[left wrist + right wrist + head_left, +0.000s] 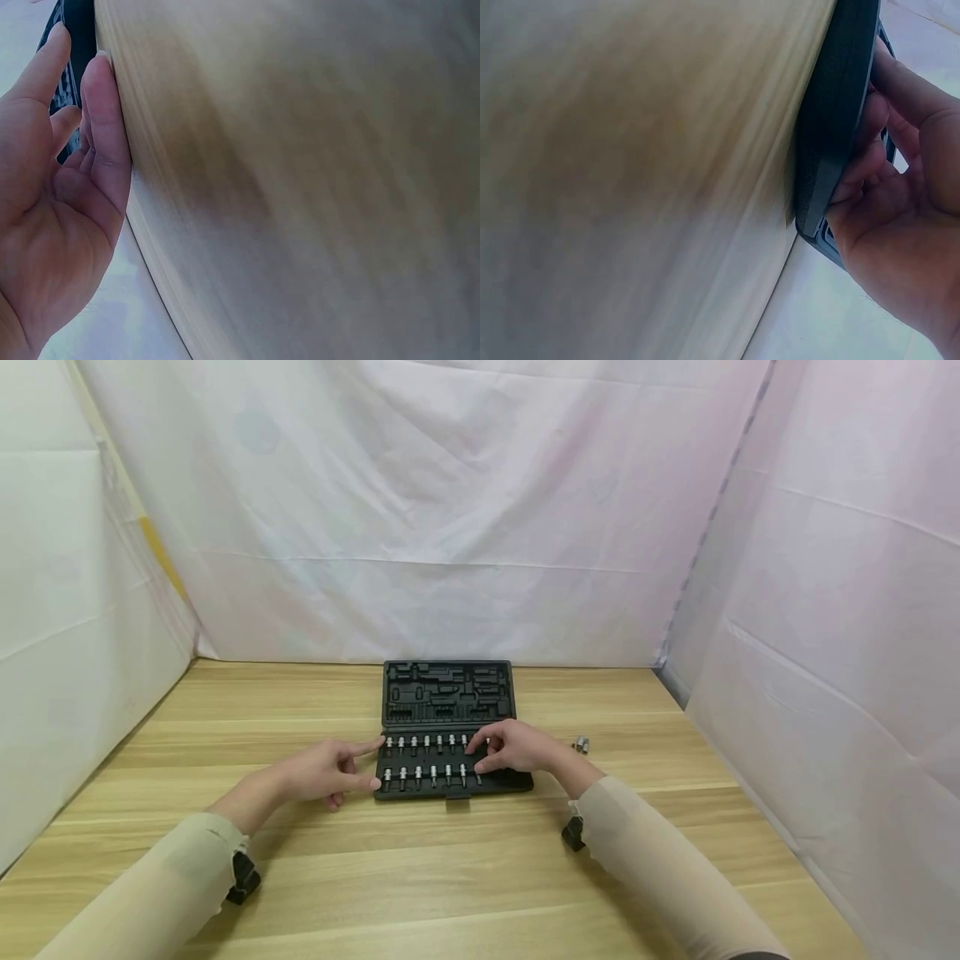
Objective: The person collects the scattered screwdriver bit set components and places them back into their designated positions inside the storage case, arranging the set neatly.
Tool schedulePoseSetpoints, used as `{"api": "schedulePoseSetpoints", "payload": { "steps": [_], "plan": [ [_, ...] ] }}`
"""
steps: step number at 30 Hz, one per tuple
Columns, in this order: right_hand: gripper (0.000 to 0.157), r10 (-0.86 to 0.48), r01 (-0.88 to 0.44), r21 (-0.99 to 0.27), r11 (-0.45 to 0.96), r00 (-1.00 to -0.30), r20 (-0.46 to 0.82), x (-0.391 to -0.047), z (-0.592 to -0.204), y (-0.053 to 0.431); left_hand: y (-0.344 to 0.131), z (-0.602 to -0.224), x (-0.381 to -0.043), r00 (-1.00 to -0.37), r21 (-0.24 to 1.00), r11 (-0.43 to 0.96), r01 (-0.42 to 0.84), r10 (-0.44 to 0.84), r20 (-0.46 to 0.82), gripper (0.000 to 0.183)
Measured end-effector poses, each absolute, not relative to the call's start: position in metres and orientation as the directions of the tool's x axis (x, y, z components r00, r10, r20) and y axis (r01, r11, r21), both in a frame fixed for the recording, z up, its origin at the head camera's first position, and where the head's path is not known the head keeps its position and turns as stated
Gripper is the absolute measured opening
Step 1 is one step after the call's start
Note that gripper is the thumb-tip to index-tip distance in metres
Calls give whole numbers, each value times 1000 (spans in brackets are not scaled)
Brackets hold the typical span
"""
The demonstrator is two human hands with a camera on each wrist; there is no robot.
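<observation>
A black plastic case (495, 785) lies unfolded on the table, its lower half holding two rows of metal bit sockets (432, 774). At the case's left edge is my left hand (318, 771), index finger and thumb stretched out against the edge, the other fingers bent and holding nothing. My right hand (517, 747) is over the right end of the case, its thumb and index finger apart near the last sockets. The right wrist view shows this hand (907, 180) against the case, its fingertips partly hidden. In the left wrist view the palm of the left hand (60, 195) is bare.
A few loose metal sockets (581, 744) lie on the wooden table (337, 877) to the right of the case. The case's lid (448, 693), with moulded recesses, lies toward the back. White cloth (450, 510) hangs behind and at both sides.
</observation>
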State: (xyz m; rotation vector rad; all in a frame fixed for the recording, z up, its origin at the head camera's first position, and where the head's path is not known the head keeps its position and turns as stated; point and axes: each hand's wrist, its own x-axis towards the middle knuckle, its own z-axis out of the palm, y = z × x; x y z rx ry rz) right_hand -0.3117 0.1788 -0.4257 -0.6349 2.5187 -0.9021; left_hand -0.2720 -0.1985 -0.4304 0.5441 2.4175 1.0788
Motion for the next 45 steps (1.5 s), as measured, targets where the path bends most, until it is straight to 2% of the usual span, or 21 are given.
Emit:
{"api": "schedulePoseSetpoints", "payload": {
  "steps": [8, 12, 16, 22, 25, 30, 45],
  "plan": [
    [33, -571, -316, -707, 633, -807, -151, -315, -424, 192, -199, -431, -272, -829, 773, 612, 168, 512, -225, 91],
    [32, -541, -325, -721, 612, -837, -82, -318, -419, 215, -199, -431, -272, -827, 772, 610, 177, 518, -219, 91],
    [30, -487, -326, -692, 644, -872, -42, -324, -412, 245, -199, -430, -272, -827, 771, 612, 175, 517, -223, 91],
    [38, -411, -285, -663, 693, -911, -38, -329, -408, 293, -199, -429, -273, -831, 767, 619, 169, 508, -227, 91],
    [33, -392, -277, -635, 721, -919, -45, -329, -410, 310, -199, -429, -273, -830, 765, 620, 172, 509, -226, 90],
    [24, -412, -293, -580, 760, -908, -81, -325, -413, 328, -199, -430, -273, -829, 767, 618, 173, 513, -226, 90],
    [23, -513, -338, -589, 734, -845, -154, -326, -423, 334, -199, -430, -271, -832, 760, 624, 181, 509, -220, 89]
  ]
}}
